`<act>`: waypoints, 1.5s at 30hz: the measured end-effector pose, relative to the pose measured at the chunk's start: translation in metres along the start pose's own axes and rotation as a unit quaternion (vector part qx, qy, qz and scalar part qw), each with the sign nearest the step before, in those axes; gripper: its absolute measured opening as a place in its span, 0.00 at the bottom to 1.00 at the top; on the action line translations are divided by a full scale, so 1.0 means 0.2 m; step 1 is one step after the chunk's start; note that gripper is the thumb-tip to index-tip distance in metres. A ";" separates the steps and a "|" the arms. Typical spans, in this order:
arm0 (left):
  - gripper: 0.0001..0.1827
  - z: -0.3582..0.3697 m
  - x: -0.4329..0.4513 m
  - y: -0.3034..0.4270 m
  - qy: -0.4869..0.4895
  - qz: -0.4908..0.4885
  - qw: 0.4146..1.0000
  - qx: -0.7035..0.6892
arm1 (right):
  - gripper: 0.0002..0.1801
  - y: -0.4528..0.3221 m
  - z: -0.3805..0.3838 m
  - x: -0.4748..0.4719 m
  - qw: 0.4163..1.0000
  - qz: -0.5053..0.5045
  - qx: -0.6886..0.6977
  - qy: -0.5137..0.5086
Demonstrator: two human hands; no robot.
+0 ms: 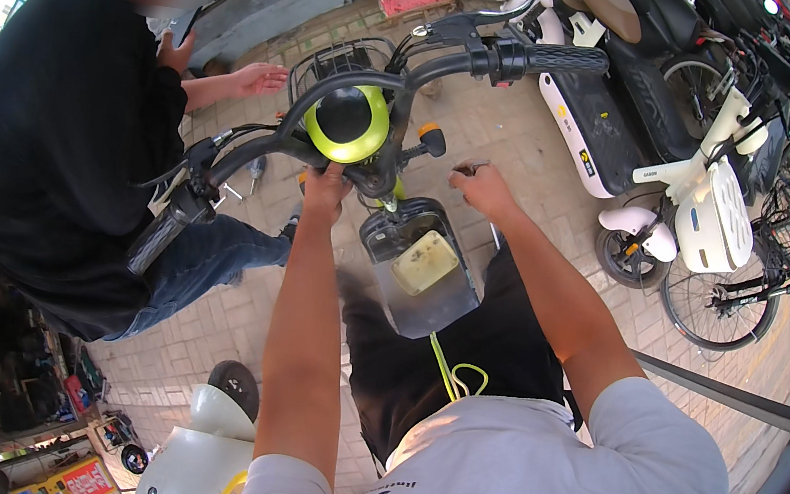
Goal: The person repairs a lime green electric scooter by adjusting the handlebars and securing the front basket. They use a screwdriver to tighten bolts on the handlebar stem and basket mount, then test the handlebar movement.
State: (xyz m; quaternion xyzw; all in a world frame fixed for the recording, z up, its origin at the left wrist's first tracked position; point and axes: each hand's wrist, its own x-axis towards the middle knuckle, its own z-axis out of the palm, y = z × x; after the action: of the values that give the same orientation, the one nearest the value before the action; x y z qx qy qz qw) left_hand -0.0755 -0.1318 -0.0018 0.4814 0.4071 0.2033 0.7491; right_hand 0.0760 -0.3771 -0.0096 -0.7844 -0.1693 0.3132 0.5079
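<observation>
Ahead of me stands an electric scooter with a black handlebar (435,67) and a lime-green display housing (342,152). My left hand (326,196) is closed around the left turn signal (303,181) below the housing; only a bit of its orange lens shows past the fingers. My right hand (486,190) pinches a small dark metal piece (472,168), too small to identify, to the right of the steering stem. Between the hands and above it sits the orange and black right turn signal (434,139). A yellowish plastic tray (425,263) lies on the footboard (394,307) between my legs.
A person in a black jacket (72,118) stands at left, one hand (259,80) extended near the wire basket (314,65). Parked white and black electric bikes (600,132) line the right side. A white scooter body (201,470) is at lower left, on brick paving (186,384).
</observation>
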 end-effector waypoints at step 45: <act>0.24 -0.48 0.57 -0.90 -0.075 -0.066 0.827 0.553 | 0.14 1.01 0.60 0.82 0.974 0.216 -0.051 -0.056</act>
State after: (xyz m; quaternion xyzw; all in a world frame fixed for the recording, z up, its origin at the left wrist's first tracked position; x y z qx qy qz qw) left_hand -0.1011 -0.0805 -0.2279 0.8007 0.4249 -0.1426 0.3976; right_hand 0.1085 -0.2850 -0.2798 -0.8088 -0.0398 0.4494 0.3772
